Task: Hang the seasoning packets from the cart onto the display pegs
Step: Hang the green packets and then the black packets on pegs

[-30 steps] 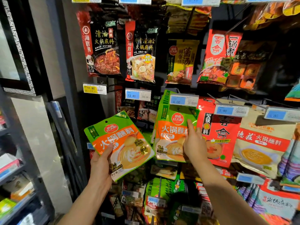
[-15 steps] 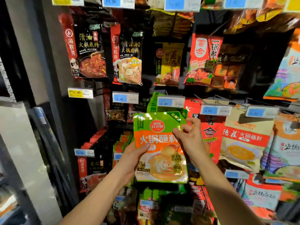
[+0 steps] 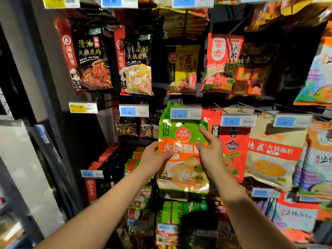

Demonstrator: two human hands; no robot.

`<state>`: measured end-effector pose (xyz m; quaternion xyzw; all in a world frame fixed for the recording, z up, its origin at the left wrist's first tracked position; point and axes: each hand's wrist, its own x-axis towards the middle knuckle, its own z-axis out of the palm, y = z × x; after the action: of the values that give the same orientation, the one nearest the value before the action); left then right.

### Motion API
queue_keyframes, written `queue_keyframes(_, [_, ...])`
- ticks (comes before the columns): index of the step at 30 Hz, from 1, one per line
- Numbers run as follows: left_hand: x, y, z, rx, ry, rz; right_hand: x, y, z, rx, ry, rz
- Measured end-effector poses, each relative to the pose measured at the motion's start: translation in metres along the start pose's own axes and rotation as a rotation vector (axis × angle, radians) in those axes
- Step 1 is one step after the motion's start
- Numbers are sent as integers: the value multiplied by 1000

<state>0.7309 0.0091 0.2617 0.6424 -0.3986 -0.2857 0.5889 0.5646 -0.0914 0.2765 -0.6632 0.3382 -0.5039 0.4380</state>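
A green and orange seasoning packet (image 3: pixel 183 159) is upright in front of the display, its top edge just under the blue 6.00 price tag (image 3: pixel 186 113). My left hand (image 3: pixel 152 159) grips the packet's left edge, thumb across the front. My right hand (image 3: pixel 209 150) holds its right side, with the index finger stretched up to the top right corner. More packets of the same kind (image 3: pixel 166 112) hang behind it on that peg. The peg itself is hidden by the tag, and the cart is out of view.
Red packets (image 3: pixel 233 146) hang right beside the held one, tan packets (image 3: pixel 273 155) further right. Black and red hotpot packets (image 3: pixel 89 58) hang in the row above. A dark metal upright (image 3: pixel 48 90) borders the display on the left. Lower pegs carry more packets (image 3: pixel 179 209).
Both hands lifted the packet up to the 6.00 tag. A second ago my left hand held it alone, off to the left, while my right hand touched the hanging packets.
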Motion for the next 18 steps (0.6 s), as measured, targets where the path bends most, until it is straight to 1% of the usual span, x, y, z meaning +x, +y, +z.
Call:
queue_keyframes(2, [4, -1, -2, 87, 44, 10, 5, 0, 2, -40, 7, -25])
queue_keyframes(3, [5, -1, -4, 177, 78, 25, 6, 0, 3, -82, 2, -38])
queue_keyframes(5, [4, 1, -7, 446, 189, 106, 9, 1, 7, -187, 3, -59])
queue_keyframes(6, [3, 4, -8, 570, 258, 185, 11, 3, 10, -244, 21, -75])
queue_keyframes(8, [5, 10, -9, 693, 349, 407, 12, 7, 17, -376, 35, -110])
queue_keyframes(10, [14, 17, -9, 733, 347, 614, 10, 10, 23, -486, 1, -103])
queue_keyframes(12, [26, 24, -9, 806, 331, 760, 9, 13, 27, -602, -49, -99])
queue_keyframes(15, [46, 39, -7, 968, 330, 877, 15, 18, 34, -745, -24, -142])
queue_keyframes(18, [66, 57, -5, 1034, 323, 961, 31, 23, 46, -778, 52, -168])
